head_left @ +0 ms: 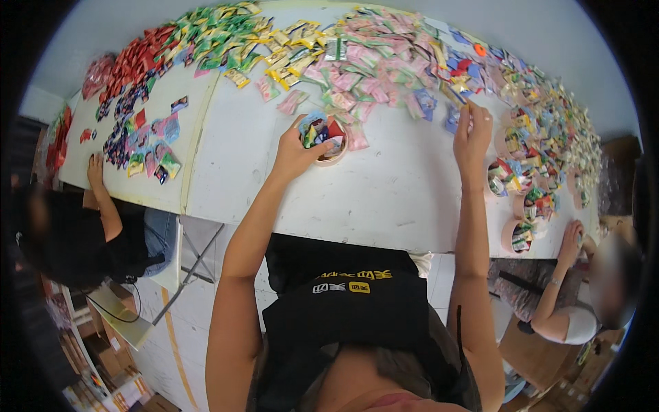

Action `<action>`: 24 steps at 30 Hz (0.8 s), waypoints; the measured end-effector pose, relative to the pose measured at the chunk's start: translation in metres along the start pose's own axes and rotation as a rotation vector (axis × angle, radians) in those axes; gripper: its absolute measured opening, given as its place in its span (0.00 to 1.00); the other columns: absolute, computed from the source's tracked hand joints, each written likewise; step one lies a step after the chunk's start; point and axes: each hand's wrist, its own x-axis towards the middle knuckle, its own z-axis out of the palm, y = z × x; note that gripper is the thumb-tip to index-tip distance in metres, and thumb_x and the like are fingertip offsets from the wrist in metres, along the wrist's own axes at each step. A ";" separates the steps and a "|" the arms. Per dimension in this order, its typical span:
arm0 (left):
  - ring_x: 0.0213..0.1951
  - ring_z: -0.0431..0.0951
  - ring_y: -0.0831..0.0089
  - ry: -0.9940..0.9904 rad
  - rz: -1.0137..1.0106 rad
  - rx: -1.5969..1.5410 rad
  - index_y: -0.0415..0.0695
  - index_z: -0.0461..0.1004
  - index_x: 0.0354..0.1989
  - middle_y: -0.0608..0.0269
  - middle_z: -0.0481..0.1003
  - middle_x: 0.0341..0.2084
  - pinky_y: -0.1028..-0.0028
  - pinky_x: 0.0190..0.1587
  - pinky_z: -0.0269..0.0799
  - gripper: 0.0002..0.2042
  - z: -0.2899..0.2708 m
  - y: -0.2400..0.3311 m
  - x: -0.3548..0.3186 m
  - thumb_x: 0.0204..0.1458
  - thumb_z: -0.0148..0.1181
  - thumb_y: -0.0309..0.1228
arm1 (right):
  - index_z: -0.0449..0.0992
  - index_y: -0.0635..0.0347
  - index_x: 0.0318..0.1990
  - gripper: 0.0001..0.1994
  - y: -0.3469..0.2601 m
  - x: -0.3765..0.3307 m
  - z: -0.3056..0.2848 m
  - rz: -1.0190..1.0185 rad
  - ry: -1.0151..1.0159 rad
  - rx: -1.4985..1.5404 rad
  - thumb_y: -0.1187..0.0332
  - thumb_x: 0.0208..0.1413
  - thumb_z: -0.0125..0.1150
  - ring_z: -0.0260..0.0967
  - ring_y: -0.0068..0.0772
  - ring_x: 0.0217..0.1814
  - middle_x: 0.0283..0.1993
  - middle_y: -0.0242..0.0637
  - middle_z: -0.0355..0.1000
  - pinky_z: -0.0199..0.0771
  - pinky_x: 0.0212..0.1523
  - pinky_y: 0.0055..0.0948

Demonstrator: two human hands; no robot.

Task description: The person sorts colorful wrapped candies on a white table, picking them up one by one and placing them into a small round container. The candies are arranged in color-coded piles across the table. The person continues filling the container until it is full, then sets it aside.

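Observation:
My left hand (296,152) is wrapped round the side of a small round pale-pink box (331,163), which stands on the white table and is filled with mixed wrapped candies (320,132). To the right, my right hand (472,134) reaches over the table with its fingers pinched together. Just beyond its fingertips shows a thin yellowish strip (453,93); whether the fingers hold it is too small to tell. Blue packets (425,103) lie beside that hand. Pink-and-green packets (364,69) are heaped beyond the box.
Red (144,58), green (220,34) and yellow (292,55) packets cover the back left. Several filled round boxes (508,237) stand at the right, near a pile of pale wrapped candies (573,130). Co-workers' hands rest at the left edge (95,172) and right edge (571,244).

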 end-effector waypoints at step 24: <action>0.50 0.74 0.74 -0.187 0.068 -0.172 0.40 0.69 0.58 0.61 0.75 0.48 0.72 0.54 0.70 0.29 0.007 0.004 0.003 0.46 0.72 0.28 | 0.76 0.53 0.52 0.21 0.062 0.049 0.062 -0.220 -0.022 -0.419 0.78 0.47 0.57 0.70 0.50 0.51 0.49 0.44 0.75 0.68 0.51 0.45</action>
